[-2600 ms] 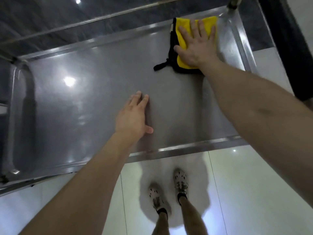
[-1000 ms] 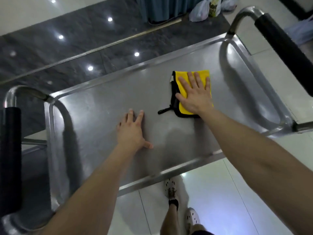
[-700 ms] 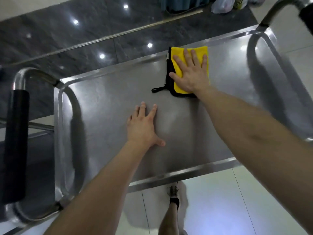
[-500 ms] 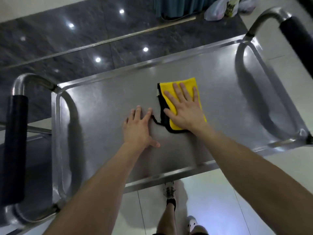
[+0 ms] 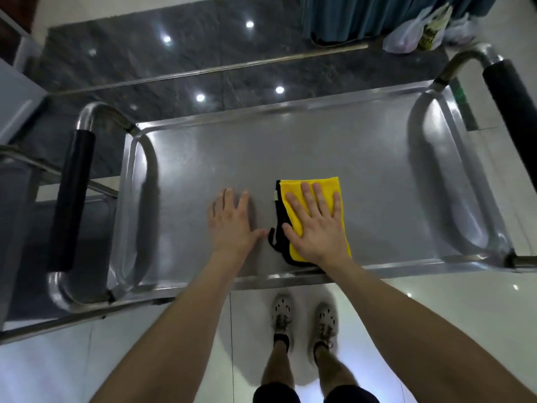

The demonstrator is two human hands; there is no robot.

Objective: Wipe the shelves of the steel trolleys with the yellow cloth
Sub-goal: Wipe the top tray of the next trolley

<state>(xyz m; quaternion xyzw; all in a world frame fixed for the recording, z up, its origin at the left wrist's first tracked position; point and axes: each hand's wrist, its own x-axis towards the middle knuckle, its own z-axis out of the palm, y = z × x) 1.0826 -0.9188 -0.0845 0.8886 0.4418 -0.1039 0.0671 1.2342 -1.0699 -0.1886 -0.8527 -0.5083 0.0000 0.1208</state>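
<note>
Trolley top shelf fills the middle of the head view, a shallow steel tray with a raised rim and rounded corners, running left to right. A steel tube handle with a black grip stands at its left end, and a second black grip rises at the right end.

The yellow cloth lies folded flat on the shelf, a little right of centre and towards the near rim. Its black edging shows along the left side, with a small black loop sticking out at the near left corner. The right hand lies palm down on the cloth, fingers straight and slightly spread, pressing it to the steel; nothing is curled round it. Yellow shows past the fingertips on the far side and along the right edge.

The left hand rests flat on the bare shelf just left of the cloth, fingers extended. Its thumb points right, and its tip sits close to the black loop; I cannot tell whether they touch.

Below the near rim are pale glossy floor tiles and the person's two light shoes. Beyond the far rim runs a dark marbled floor strip dotted with lamp reflections. At far right are a blue-green curtain and plastic bags.
</note>
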